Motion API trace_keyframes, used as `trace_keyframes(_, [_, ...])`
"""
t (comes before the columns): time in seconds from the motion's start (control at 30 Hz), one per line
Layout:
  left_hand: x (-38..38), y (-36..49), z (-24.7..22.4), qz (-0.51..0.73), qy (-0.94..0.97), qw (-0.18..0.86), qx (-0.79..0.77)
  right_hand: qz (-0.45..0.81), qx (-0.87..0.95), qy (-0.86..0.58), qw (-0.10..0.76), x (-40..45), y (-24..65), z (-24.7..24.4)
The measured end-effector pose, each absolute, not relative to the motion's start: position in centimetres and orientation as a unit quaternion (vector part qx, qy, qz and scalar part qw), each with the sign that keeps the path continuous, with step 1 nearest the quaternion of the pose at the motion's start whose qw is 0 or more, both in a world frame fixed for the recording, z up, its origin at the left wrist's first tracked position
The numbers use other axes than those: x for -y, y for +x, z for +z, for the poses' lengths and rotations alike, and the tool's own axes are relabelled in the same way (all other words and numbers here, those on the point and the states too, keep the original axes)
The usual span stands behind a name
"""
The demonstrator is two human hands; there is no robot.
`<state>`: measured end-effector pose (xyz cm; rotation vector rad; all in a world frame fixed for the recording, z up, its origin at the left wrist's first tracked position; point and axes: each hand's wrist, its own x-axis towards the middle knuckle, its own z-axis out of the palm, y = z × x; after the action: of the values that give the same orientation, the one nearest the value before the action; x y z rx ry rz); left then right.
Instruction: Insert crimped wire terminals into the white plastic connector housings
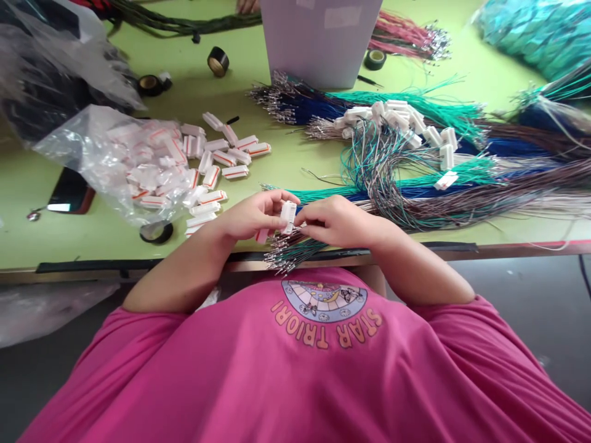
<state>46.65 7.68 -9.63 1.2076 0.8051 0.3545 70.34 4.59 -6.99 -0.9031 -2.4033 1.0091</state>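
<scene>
My left hand (252,215) pinches a white plastic connector housing (289,216) upright between thumb and fingers. Close against its right side is my right hand (337,221), with thumb and fingertips closed together. A wire seems to be in that pinch, but it is too small to make out surely. Below both hands, a bundle of wires with metal terminals (281,252) reaches over the table's front edge. To the left lie several loose housings with orange strips (224,157). On the right, finished-looking white housings (397,117) with wires attached rest on the wire bundles.
A clear plastic bag (124,154) of housings lies left, near a phone (71,192). Black tape rolls (218,61) are scattered about. A pale box (321,40) stands at the back. Blue, green and brown wire bundles (508,147) cover the right side. Another person's hand (248,6) shows at the top.
</scene>
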Motion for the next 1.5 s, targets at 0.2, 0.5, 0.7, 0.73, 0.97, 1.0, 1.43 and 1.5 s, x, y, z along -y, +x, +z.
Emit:
trace_keyframes(0.2, [-7.6, 46.8, -9.8, 0.188, 0.527, 0.753, -0.345, 0.502, 0.704, -0.405, 0.295, -5.4, 70.7, -9.3])
trace_keyframes(0.5, [-7.6, 46.7, -10.0, 0.205, 0.517, 0.755, -0.348, 0.243, 0.867, -0.361, 0.244, -4.0, 70.0, -9.9])
trace_keyframes(0.7, [-7.8, 46.6, -10.2, 0.197, 0.514, 0.756, -0.354, 0.227, 0.841, -0.437, 0.224, -3.7, 69.9, -9.5])
trace_keyframes(0.73, [-7.8, 46.6, -10.2, 0.197, 0.514, 0.756, -0.355, 0.255, 0.829, -0.447, 0.218, -3.7, 69.8, -9.3])
trace_keyframes(0.97, [-7.6, 46.9, -10.1, 0.199, 0.528, 0.737, -0.373, 0.45, 0.73, -0.473, 0.201, -4.2, 69.2, -8.7])
trace_keyframes(1.0, [-7.6, 46.9, -10.0, 0.197, 0.53, 0.733, -0.377, 0.466, 0.717, -0.478, 0.199, -4.2, 69.2, -8.7])
trace_keyframes(1.43, [-7.1, 47.7, -9.4, 0.175, 0.558, 0.697, -0.416, 0.525, 0.666, -0.496, 0.19, -4.3, 68.8, -8.6])
trace_keyframes(1.5, [-7.0, 47.9, -9.6, 0.184, 0.557, 0.697, -0.412, 0.497, 0.681, -0.5, 0.199, -4.1, 68.4, -8.8])
